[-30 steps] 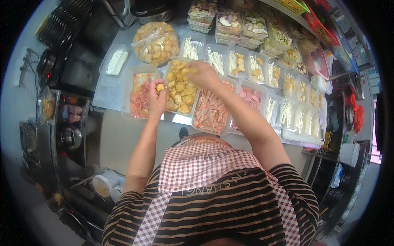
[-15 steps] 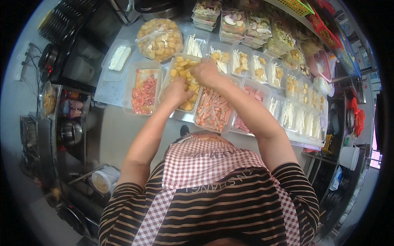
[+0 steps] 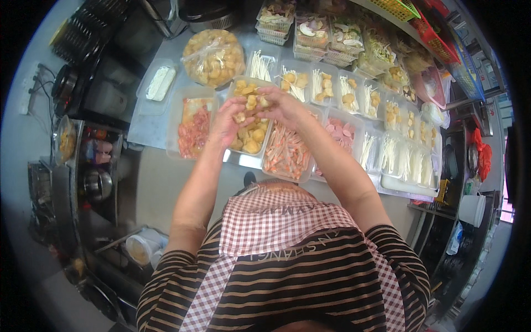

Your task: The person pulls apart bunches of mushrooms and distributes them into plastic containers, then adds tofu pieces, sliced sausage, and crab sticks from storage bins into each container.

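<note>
Both hands are over a clear tub (image 3: 231, 91) of golden fried tofu puffs (image 3: 251, 138), raised a little above the pile. Curled fingers of my left hand (image 3: 225, 123) hold a tofu puff at the tub's left side. My right hand (image 3: 283, 106) comes in from the right, its fingertips closed on tofu puffs near the middle. The fingers of the two hands nearly meet, and part of the pile is hidden beneath them. Left of this tub stands one of pink sliced meat (image 3: 193, 130); right of it is one of crab sticks (image 3: 286, 150).
A bag of tofu puffs (image 3: 214, 58) sits behind the tub. To the right are rows of small trays with enoki mushrooms (image 3: 390, 157) and a tub of round pink slices (image 3: 339, 133). Vegetable baskets (image 3: 314, 33) stack at the back; a white block in a tray (image 3: 160, 83) lies far left.
My hands have come up from the pile with tofu puffs in the fingers. The left has shifted slightly left, the right slightly down, and more puffs show at the tub's near end.
</note>
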Tool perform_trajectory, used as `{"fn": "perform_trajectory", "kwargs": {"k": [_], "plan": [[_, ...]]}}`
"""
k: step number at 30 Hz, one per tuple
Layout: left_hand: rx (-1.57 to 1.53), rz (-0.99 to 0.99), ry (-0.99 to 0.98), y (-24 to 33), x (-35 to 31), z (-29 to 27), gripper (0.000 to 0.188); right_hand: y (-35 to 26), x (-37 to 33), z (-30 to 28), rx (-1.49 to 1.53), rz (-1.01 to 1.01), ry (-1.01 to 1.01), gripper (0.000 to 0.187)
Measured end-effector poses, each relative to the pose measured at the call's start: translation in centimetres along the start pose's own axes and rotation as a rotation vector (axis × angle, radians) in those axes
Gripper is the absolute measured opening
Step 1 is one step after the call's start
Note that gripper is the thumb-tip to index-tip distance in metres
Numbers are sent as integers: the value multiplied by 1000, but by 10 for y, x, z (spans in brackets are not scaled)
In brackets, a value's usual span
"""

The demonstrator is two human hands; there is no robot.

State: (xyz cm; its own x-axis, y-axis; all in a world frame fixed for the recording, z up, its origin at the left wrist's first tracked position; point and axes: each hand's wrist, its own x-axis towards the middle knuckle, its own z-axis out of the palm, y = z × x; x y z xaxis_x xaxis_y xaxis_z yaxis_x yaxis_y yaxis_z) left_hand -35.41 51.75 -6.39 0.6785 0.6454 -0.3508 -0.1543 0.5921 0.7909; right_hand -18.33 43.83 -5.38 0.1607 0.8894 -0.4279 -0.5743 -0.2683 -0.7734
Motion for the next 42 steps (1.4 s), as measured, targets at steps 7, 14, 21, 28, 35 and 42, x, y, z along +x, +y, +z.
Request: {"fn": "perform_trajectory", "kwargs": {"k": [7,14,21,28,35,42], "plan": [[-198,-89,-99,9,26,5,54,-14,-2,22,-23,-8,-54,37],[48,19,-32,82,74,74,82,-91,48,-5,-217,-133,163,57],[603,424,116,51,41,7,51,-67,55,-73,-448,-310,413,39],[1158,705,208,-36,-37,-35,12,-16,7,-16,-1154,-526,97,20],[1245,851,217,-41,-31,-28,14,-7,75,-78,-1128,-748,664,21],[1266,827,206,-40,-33,-31,14,-25,80,-84,-1473,-269,521,22]]}}
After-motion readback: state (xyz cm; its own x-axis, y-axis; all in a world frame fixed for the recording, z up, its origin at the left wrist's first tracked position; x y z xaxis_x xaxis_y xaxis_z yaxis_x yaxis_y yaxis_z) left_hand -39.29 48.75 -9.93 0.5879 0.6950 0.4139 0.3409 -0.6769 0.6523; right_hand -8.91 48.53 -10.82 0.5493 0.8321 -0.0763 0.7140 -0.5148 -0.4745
